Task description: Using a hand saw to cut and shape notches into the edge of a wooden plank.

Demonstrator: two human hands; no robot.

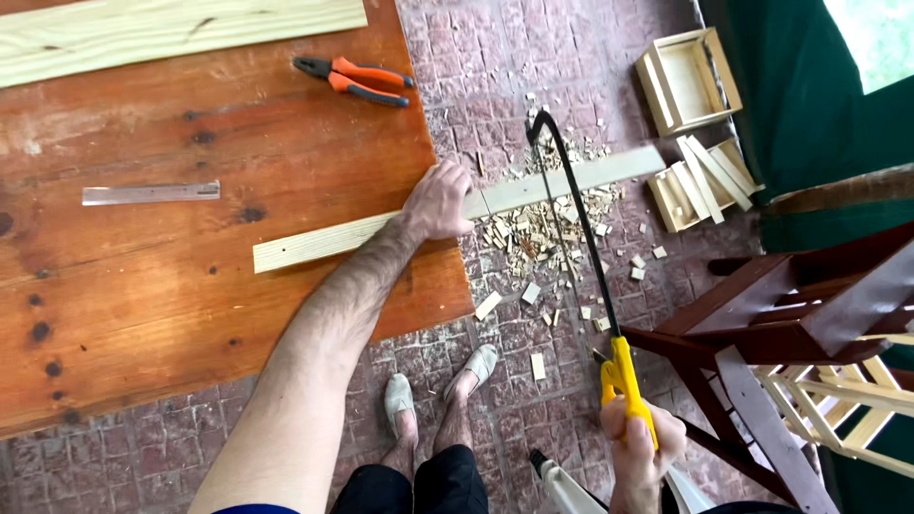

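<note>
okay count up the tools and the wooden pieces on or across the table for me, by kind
Hand tools: 3 – pliers and a metal ruler on the table, plus the hacksaw in the right hand.
Wood pieces: 2 – a wide plank at the table's far edge and a thin strip pinned by the left hand.
Total: 5
</note>
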